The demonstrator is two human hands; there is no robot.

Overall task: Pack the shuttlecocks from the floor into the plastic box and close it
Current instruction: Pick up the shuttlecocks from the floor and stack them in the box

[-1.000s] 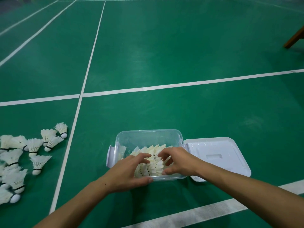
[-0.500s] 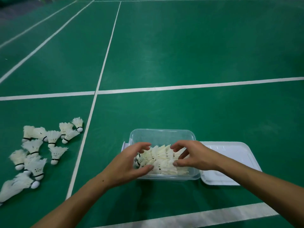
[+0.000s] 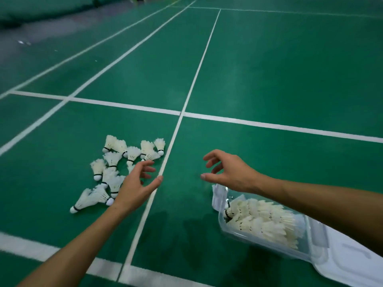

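Left hand (image 3: pixel 135 186) & right hand (image 3: pixel 230 172): both empty, fingers loosely spread. Shuttlecocks (image 3: pixel 116 172) lay on floor (image 3: pixel 269 79); plastic box (image 3: pixel 267 245) part-filled, lid (image 3: pixel 350 264) off beside it.

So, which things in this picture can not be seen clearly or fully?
- Lid, head view: cut off by the bottom and right edges.
- Plastic box: its far side is hidden by the right forearm.
- Loose shuttlecocks: the left hand covers some, so no exact count.
- Far background: blurred.

Green court floor (image 3: pixel 269 69), white lines (image 3: pixel 199 65)
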